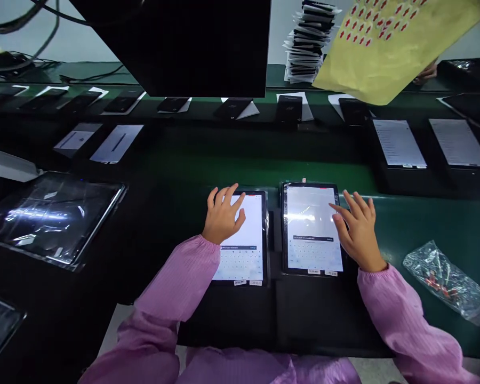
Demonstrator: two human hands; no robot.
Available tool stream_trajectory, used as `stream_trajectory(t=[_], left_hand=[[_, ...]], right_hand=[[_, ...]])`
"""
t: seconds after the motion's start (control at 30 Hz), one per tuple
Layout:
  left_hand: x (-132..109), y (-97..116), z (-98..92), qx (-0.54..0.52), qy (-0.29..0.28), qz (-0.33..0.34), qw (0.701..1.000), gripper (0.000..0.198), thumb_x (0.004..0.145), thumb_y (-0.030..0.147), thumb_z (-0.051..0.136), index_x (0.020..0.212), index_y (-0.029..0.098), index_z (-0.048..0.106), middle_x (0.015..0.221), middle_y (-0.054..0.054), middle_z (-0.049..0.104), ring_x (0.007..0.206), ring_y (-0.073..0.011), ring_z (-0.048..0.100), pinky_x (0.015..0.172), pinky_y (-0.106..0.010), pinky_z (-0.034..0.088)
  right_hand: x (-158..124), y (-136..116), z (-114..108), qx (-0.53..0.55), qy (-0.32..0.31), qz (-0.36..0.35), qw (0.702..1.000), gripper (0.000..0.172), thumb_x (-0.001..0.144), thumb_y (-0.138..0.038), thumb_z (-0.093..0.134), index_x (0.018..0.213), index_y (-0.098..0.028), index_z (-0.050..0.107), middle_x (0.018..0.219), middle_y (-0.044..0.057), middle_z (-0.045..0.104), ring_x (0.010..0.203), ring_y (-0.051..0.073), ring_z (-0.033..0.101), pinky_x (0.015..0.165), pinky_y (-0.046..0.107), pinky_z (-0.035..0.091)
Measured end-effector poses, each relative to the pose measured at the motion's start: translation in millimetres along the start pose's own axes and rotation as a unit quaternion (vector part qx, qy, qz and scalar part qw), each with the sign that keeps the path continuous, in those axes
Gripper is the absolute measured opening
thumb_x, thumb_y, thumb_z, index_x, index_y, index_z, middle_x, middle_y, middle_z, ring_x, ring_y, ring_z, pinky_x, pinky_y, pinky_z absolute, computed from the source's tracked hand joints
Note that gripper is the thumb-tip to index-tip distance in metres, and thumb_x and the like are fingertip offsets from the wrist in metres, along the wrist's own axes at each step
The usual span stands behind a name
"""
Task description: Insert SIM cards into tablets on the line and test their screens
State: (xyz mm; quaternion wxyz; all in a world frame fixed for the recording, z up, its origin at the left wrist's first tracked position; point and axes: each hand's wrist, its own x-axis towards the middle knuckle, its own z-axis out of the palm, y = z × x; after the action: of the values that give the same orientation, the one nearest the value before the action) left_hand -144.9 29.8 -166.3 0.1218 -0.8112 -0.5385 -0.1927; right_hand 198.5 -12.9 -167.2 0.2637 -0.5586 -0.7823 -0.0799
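Note:
Two tablets with lit white screens and on-screen keyboards lie side by side in front of me. Over the upper part of the left tablet is my left hand, its fingers spread and the index finger near the top of the screen. My right hand is at the right edge of the right tablet, fingers apart, with the index fingertip over the screen. I cannot tell whether either fingertip touches the glass. Both hands hold nothing. Small printed labels stick out along the tablets' lower edges.
A clear plastic bag with small red pieces lies at the right. Film-wrapped tablets lie at the left. Several devices line the back shelf, beneath a black panel, a stack of packets and a yellow sheet.

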Motion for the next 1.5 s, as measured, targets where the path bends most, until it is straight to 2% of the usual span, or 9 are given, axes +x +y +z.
stream_trajectory(t=[0.1,0.23,0.3,0.4,0.5,0.57,0.67,0.9,1.5], left_hand=[[-11,1,-2.4,-0.007,0.017,0.04,0.999,0.036,0.09,0.027,0.046,0.113,0.013,0.069,0.129,-0.017,0.063,0.115,-0.0327,0.057,0.104,-0.058,0.035],[-50,13,-29.6,-0.113,0.031,0.128,0.985,0.023,0.085,0.022,0.049,0.077,0.019,0.07,0.104,-0.007,0.074,0.104,-0.0256,0.063,0.108,-0.053,0.032],[-65,12,-44.3,-0.143,0.06,0.125,0.98,0.021,0.084,0.019,0.049,0.074,0.02,0.068,0.1,-0.005,0.075,0.102,-0.023,0.063,0.11,-0.051,0.029],[-67,-5,-51.9,-0.123,0.138,0.066,0.981,0.023,0.084,0.018,0.048,0.084,0.022,0.07,0.098,-0.005,0.075,0.1,-0.0233,0.061,0.111,-0.054,0.026],[-52,-31,-39.5,-0.097,0.186,0.006,0.978,0.026,0.086,0.017,0.047,0.086,0.025,0.072,0.099,-0.004,0.074,0.103,-0.0241,0.059,0.11,-0.054,0.027],[-40,-42,-26.1,-0.081,0.193,-0.013,0.978,0.027,0.086,0.017,0.047,0.087,0.026,0.073,0.104,-0.004,0.072,0.107,-0.0247,0.057,0.111,-0.055,0.026],[-29,-44,-8.8,-0.081,0.177,-0.04,0.98,0.03,0.085,0.017,0.047,0.094,0.028,0.074,0.116,-0.004,0.069,0.114,-0.0262,0.054,0.112,-0.057,0.021],[-31,-36,7.1,-0.108,0.11,-0.098,0.983,0.042,0.089,0.022,0.04,0.116,0.033,0.07,0.138,-0.005,0.057,0.128,-0.0287,0.045,0.115,-0.061,0.015],[-31,-37,6.6,-0.083,0.086,-0.104,0.987,0.041,0.088,0.023,0.041,0.113,0.034,0.072,0.14,-0.004,0.055,0.13,-0.0282,0.044,0.115,-0.06,0.015]], right_hand=[[33,16,15,-0.017,-0.018,0.025,0.999,0.041,0.101,-0.041,0.036,0.124,-0.021,0.063,0.152,0.011,0.043,0.145,0.031,0.032,0.119,0.061,0.019],[53,23,38,-0.035,-0.059,0.023,0.997,0.051,0.099,-0.048,0.038,0.14,-0.021,0.052,0.159,0.011,0.031,0.148,0.033,0.023,0.119,0.063,0.014],[42,19,39,-0.029,-0.063,0.013,0.997,0.052,0.098,-0.049,0.041,0.142,-0.024,0.05,0.159,0.009,0.031,0.148,0.033,0.023,0.118,0.065,0.014],[6,2,17,0.01,-0.065,-0.029,0.997,0.036,0.097,-0.042,0.046,0.126,-0.029,0.063,0.157,0.002,0.036,0.147,0.031,0.028,0.119,0.063,0.014],[-22,-16,-10,0.054,-0.05,-0.042,0.996,0.029,0.098,-0.033,0.047,0.111,-0.028,0.072,0.153,0.0,0.042,0.144,0.03,0.033,0.121,0.06,0.012],[-23,-20,-15,0.051,-0.014,-0.037,0.998,0.03,0.098,-0.03,0.045,0.111,-0.028,0.072,0.152,0.0,0.044,0.143,0.03,0.035,0.121,0.059,0.013],[0,-14,1,0.012,0.014,-0.057,0.998,0.031,0.098,-0.031,0.045,0.116,-0.028,0.069,0.152,0.001,0.044,0.143,0.03,0.035,0.12,0.06,0.016],[55,2,43,-0.001,-0.026,-0.081,0.996,0.039,0.097,-0.036,0.047,0.135,-0.037,0.055,0.159,-0.002,0.032,0.147,0.029,0.028,0.119,0.062,0.014],[55,3,50,-0.013,-0.022,-0.108,0.994,0.037,0.097,-0.038,0.048,0.132,-0.032,0.06,0.159,0.002,0.032,0.145,0.032,0.031,0.118,0.064,0.016]])
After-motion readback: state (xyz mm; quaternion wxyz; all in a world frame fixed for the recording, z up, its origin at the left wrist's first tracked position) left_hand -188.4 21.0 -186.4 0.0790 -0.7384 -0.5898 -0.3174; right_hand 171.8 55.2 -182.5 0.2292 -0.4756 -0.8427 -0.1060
